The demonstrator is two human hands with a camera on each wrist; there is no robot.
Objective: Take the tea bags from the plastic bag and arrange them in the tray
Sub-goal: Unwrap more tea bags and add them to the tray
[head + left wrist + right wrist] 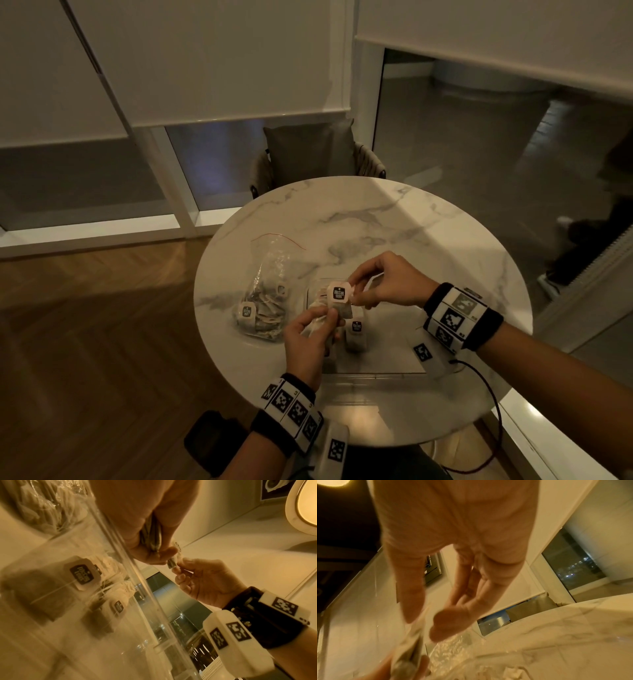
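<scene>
A clear plastic bag (265, 294) full of tea bags lies on the left of the round marble table (394, 219). Right of it stands a clear tray (376, 375) with a tea bag (356, 334) inside; the left wrist view shows two tagged tea bags (82, 574) in the tray (140, 582). My left hand (329, 317) grips a small bundle of tea bags (152, 536) above the tray. My right hand (354, 291) pinches the dark-printed tag (339, 294) of one tea bag in that bundle. The right wrist view is blurred; the fingers (450, 616) touch crumpled paper (412, 643).
A cushioned chair (308, 154) stands behind the table. Windows with lowered blinds (205, 68) fill the back. A cable (493, 394) runs from my right wrist over the table's near right edge. Wooden floor (102, 342) lies to the left.
</scene>
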